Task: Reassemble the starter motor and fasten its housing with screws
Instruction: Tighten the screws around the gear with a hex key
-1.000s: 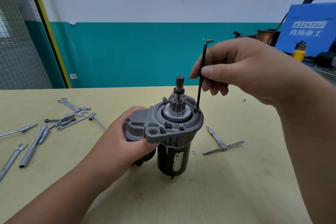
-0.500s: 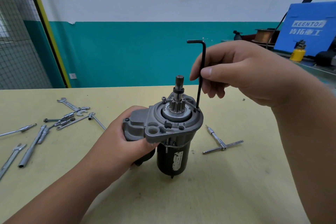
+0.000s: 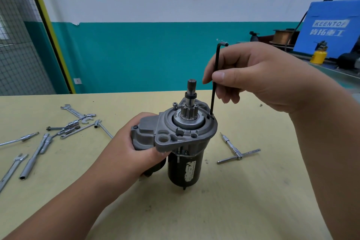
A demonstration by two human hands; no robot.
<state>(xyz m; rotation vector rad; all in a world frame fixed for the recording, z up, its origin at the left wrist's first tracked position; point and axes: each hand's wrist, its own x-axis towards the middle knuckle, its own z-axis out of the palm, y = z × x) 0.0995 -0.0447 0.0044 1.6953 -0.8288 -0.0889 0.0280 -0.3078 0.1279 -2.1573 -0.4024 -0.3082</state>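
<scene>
On the table: the motor is stood upright, pinion end up.
Housing: already seated on the body.
Left hand: curled round the housing's side.
Right hand: the key is pinched between thumb and fingers.
Key: its tip is set in the right screw.
Screws: another stands proud, judged not yet tightened.

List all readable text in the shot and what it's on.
"KEENTOP" (last letter unsure, P or F): white print on the blue machine, back right.
"肯拓重工": the line just below it on the same machine, read with some doubt.
Sticker on the starter motor: print too blurred to read.
</scene>
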